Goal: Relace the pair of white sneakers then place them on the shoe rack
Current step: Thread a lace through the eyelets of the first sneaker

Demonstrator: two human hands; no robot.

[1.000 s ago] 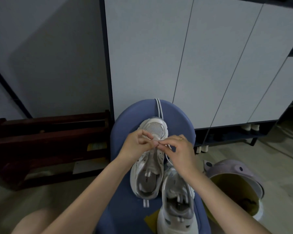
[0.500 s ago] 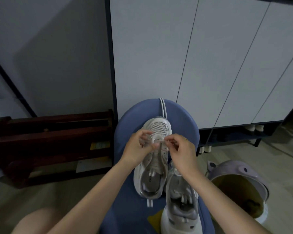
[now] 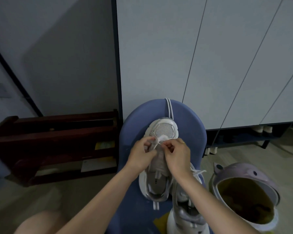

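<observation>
- While pinching thin white lace [image 3: 156, 143] at toe eyelets w/ left hand [image 3: 142, 157] & right hand [image 3: 175, 157], keep white mesh-toe sneaker [image 3: 159, 166] flat on blue rounded chair seat [image 3: 134, 200].
- Pull both ends even, no twist, before next eyelet pair.

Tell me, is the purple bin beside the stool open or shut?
Open. The purple bin shows a wide uncovered mouth with its dark inside visible; its eared lid part tilts back behind the opening.

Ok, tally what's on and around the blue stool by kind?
White sneakers: 2, the far one and the near one
Hands: 2, left and right, both on the far one's lace
Blue stool: 1
Lilac bin: 1
Wooden rack: 1
Total: 7
</observation>
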